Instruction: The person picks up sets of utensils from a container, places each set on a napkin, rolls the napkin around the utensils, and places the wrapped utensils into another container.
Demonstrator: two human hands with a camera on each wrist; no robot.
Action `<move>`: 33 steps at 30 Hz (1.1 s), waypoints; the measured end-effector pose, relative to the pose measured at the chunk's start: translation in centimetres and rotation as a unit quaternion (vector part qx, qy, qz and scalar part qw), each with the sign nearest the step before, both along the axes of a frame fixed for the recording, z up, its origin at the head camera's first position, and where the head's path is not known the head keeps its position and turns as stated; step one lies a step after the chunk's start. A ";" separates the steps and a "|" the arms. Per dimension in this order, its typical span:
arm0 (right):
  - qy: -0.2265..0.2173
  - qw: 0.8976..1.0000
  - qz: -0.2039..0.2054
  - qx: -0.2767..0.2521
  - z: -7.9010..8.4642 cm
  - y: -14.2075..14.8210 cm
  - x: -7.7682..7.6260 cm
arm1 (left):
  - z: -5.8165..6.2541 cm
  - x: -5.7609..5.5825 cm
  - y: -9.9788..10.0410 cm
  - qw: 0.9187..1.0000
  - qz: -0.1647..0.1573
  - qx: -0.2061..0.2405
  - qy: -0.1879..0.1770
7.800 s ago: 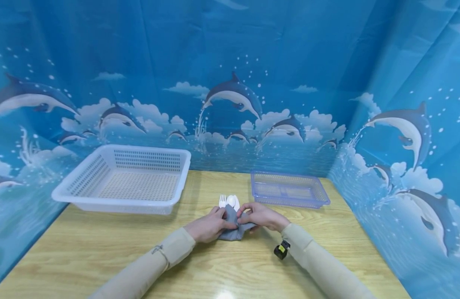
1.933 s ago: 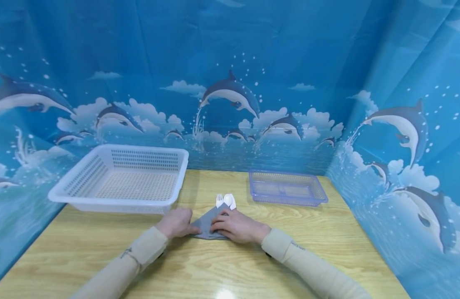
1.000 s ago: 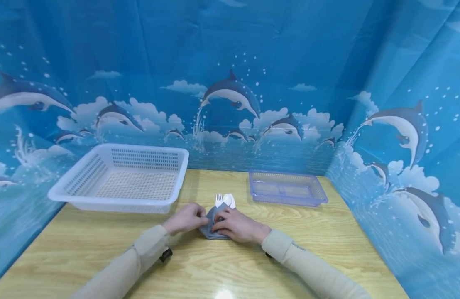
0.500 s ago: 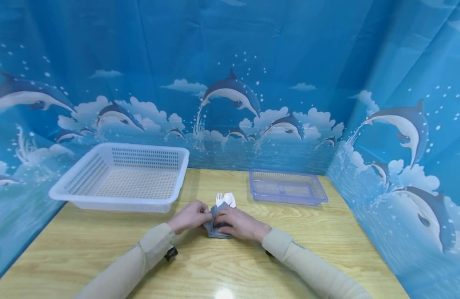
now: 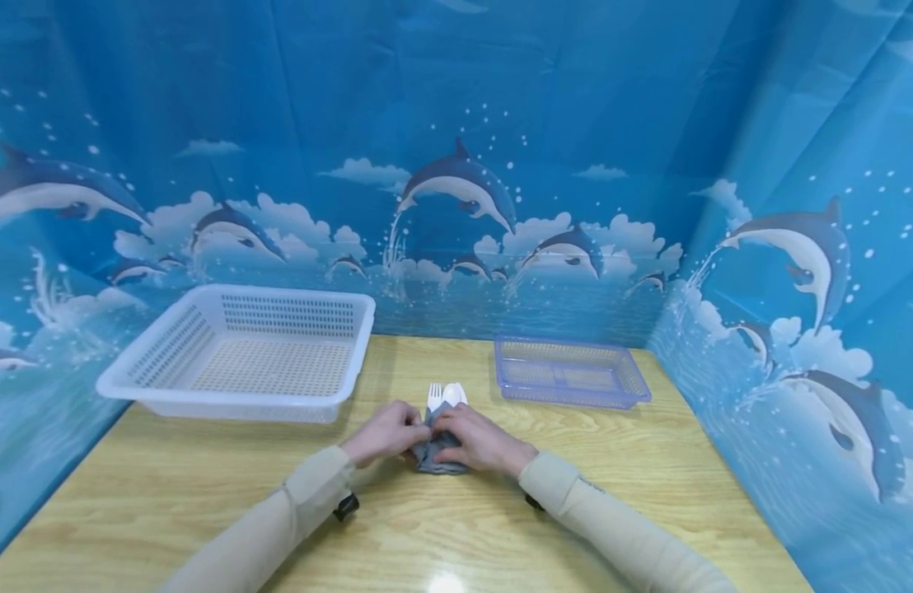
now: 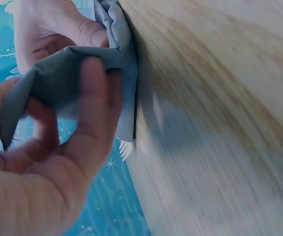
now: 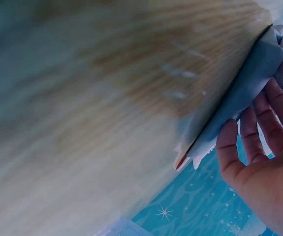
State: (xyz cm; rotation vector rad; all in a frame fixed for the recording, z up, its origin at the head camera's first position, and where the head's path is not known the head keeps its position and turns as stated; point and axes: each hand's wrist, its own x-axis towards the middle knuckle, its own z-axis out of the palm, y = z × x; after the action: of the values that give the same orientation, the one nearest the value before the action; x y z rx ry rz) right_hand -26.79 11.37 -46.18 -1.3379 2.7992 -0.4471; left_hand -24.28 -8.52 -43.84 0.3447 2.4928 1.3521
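Observation:
A grey cloth napkin [image 5: 443, 463] lies folded around white cutlery at the middle of the table. The tines of a white fork [image 5: 435, 395] and the bowl of a white spoon [image 5: 452, 395] stick out at its far end; their handles are hidden in the cloth. My left hand [image 5: 388, 430] pinches the napkin's left flap, lifted and bent over in the left wrist view, where the cloth [image 6: 57, 73] runs between thumb and fingers. From the right, my right hand [image 5: 482, 441] grips the bundle, its fingertips along the cloth's edge [image 7: 244, 88] in the right wrist view.
A large white perforated basket [image 5: 241, 403] stands at the back left. At the back right sits a shallow, see-through purple basket [image 5: 568, 395]. A blue dolphin-print curtain [image 5: 456, 107] encloses the wooden table [image 5: 612, 445] at the back and right.
The napkin's left part, spread flat about two seconds ago, has been drawn up and folded rightward by my left hand, narrowing the bundle. My right hand has stayed on the cloth.

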 end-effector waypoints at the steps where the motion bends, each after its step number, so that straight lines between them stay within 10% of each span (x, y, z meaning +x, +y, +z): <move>1: 0.000 1.000 -0.001 0.001 0.0 0.0 0.0 | 0.0 0.1 -0.1 1.000 -0.011 -0.003 -0.005; 10: -0.025 1.000 -0.011 -0.013 -0.1 0.3 -0.3 | -0.2 0.6 -0.6 0.993 -0.110 -0.026 0.045; 22: -0.165 0.985 0.035 -0.033 1.1 1.7 -1.3 | -0.6 1.2 1.2 0.981 -0.073 -0.082 0.161; 33: -0.297 0.950 -0.045 -0.088 0.9 2.6 -2.0 | -1.2 0.9 3.3 0.959 -0.099 -0.126 0.233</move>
State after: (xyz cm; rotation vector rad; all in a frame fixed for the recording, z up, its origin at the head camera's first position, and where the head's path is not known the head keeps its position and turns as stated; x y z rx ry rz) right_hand -28.81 13.93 -45.26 -0.8924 2.3556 -0.9403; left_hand -23.37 -5.17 -45.04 0.9176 2.8628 0.9395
